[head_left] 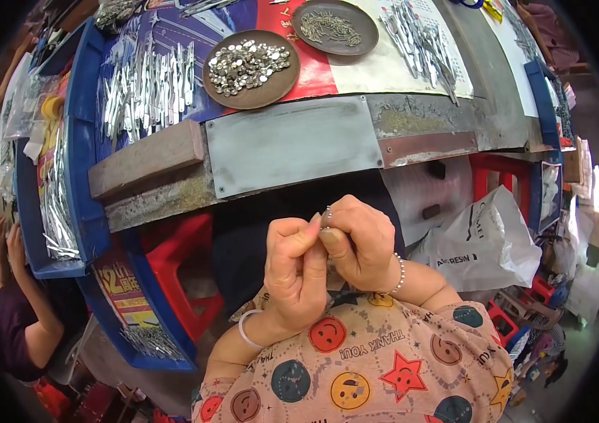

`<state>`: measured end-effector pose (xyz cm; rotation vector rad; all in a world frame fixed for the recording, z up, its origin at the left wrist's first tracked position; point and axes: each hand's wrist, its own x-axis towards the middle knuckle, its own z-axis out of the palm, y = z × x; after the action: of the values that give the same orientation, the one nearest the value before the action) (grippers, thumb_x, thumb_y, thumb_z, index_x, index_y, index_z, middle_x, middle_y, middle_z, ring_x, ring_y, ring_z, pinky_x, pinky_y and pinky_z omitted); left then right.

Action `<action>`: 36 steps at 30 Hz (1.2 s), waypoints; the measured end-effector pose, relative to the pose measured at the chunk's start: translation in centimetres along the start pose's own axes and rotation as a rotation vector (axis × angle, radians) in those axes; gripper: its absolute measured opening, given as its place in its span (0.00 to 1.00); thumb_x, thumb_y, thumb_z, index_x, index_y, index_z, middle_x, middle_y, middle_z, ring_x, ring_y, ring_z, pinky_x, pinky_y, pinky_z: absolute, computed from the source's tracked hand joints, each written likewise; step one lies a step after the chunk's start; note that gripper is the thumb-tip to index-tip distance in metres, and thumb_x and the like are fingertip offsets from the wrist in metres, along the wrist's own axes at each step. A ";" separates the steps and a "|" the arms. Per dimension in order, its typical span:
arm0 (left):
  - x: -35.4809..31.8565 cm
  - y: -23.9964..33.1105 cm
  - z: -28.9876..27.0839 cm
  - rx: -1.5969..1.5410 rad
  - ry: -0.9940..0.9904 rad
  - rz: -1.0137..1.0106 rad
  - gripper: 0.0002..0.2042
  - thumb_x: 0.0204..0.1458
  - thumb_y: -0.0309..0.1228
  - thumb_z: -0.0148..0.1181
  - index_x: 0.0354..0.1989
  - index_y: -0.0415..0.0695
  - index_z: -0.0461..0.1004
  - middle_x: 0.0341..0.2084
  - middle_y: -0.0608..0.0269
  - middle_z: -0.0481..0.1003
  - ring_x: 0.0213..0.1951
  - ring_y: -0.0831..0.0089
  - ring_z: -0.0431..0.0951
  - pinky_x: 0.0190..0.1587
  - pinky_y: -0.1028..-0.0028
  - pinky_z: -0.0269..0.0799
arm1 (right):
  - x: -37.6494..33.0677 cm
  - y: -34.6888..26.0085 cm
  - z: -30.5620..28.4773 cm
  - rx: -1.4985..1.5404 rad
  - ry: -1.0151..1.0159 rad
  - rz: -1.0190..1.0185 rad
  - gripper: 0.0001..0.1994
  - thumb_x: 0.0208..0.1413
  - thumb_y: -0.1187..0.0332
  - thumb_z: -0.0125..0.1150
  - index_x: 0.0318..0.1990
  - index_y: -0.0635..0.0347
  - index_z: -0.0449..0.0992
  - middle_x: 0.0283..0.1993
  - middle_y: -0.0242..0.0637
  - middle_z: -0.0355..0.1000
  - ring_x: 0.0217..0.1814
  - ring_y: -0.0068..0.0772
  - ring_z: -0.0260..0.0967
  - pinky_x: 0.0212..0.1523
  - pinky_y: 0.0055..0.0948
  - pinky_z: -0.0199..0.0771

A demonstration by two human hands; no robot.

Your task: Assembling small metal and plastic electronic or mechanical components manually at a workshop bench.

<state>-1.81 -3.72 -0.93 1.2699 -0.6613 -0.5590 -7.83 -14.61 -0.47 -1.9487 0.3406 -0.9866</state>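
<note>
Both hands pinch a small metal piece together above the lap, mid-assembly.
Left hand and right hand grasp it at the fingertips; seating it likely calls for a firm, aligned press.

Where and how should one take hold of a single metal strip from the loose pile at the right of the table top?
Pinch one metal strip by its near, lower end, coming from the table's front edge. The strips lie flat, fanned and overlapping, and their near ends stick out free of the pile, so one should slide out lengthwise.
</note>
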 end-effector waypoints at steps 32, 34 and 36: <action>0.6 1.7 -2.1 -0.740 -0.159 -0.814 0.06 0.57 0.23 0.50 0.42 0.40 0.63 0.24 0.68 0.64 0.19 0.83 0.58 0.23 0.79 0.56 | 1.2 1.5 -2.8 0.208 -0.384 0.345 0.26 0.64 0.48 0.40 0.24 0.63 0.65 0.23 0.36 0.63 0.22 0.25 0.57 0.23 0.23 0.59; 1.0 1.5 -2.3 -0.768 -0.157 -0.841 0.07 0.56 0.23 0.51 0.42 0.41 0.64 0.20 0.69 0.62 0.19 0.82 0.58 0.23 0.79 0.55 | 1.7 1.2 -3.0 0.149 -0.445 0.316 0.22 0.63 0.53 0.42 0.25 0.63 0.67 0.23 0.37 0.63 0.22 0.31 0.60 0.23 0.27 0.60; 1.1 1.4 -2.6 -0.909 -0.172 -0.884 0.07 0.57 0.21 0.50 0.43 0.37 0.65 0.26 0.67 0.65 0.22 0.84 0.59 0.26 0.82 0.58 | 2.2 0.9 -3.3 0.033 -0.569 0.249 0.14 0.61 0.64 0.47 0.27 0.63 0.71 0.21 0.40 0.64 0.22 0.44 0.65 0.21 0.34 0.64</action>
<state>0.86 -2.40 0.18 0.5787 0.1036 -1.5024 -8.81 -18.37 0.80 -2.0015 0.2286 -0.2547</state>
